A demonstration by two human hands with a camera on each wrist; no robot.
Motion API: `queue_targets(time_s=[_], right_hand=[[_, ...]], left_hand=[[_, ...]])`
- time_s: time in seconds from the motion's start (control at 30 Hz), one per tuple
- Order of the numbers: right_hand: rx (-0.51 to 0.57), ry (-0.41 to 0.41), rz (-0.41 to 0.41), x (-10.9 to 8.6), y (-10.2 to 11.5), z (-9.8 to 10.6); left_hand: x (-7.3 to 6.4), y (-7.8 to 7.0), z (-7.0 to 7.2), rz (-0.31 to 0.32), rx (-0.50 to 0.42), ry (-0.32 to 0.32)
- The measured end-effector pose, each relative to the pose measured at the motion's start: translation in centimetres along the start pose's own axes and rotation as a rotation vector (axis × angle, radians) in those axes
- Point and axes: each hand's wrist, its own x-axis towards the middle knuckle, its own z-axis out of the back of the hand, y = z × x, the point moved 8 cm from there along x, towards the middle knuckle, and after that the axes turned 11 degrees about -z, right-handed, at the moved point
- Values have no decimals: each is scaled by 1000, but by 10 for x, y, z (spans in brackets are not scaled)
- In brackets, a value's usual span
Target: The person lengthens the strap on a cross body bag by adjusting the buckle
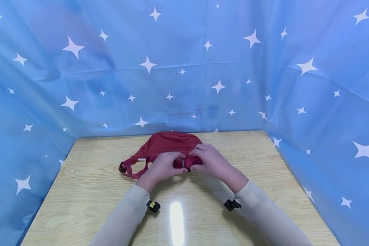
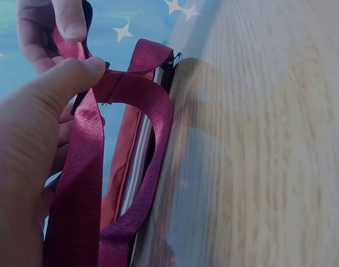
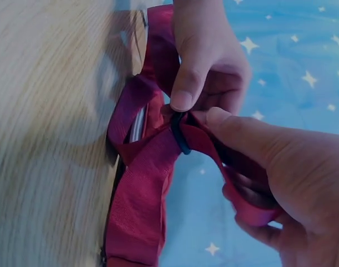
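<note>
A dark red waist bag [image 1: 175, 143] lies near the back of the wooden table. Its webbing strap [image 2: 83, 161] loops up in front of it. On the strap sits a black slider buckle [image 3: 181, 133], between my two hands in the right wrist view. My left hand [image 1: 164, 165] pinches the strap beside the slider, thumb at the buckle's edge. From the other side, my right hand [image 1: 214, 163] grips a loop of the same strap, thumb close to the slider. A pale zipper [image 2: 139, 156] runs along the bag behind the strap.
The left end of the strap rests on the tabletop [image 1: 95, 198] in a loop with a black buckle [image 1: 122, 167]. A blue star-printed curtain [image 1: 184, 85] rises behind the table and along both sides. Dark wrist cameras [image 1: 153, 206] sit on both sleeves.
</note>
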Motion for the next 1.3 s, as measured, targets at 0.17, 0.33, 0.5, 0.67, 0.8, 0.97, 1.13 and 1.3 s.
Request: queue_targets(time_s=[0.17, 0.33, 0.5, 0.67, 0.8, 0.97, 1.13, 1.3], right_hand=[[-39, -13, 18, 0, 1, 2], [32, -32, 22, 0, -1, 3], [173, -85, 21, -2, -4, 12], [268, -130, 30, -3, -6, 21], [311, -122, 29, -3, -6, 21], [353, -87, -16, -2, -10, 18], [394, -63, -63, -4, -18, 16], [426, -84, -68, -6, -29, 18]], left_hand=[[0, 0, 2, -6, -5, -17], [-1, 1, 2, -8, 1, -16], [-2, 4, 1, -8, 7, -8], [-3, 8, 0, 10, -3, 3], [-3, 9, 0, 14, -2, 5], [-3, 9, 0, 5, 12, 4], [-3, 9, 0, 9, 2, 1], [-5, 10, -1, 13, -1, 7]])
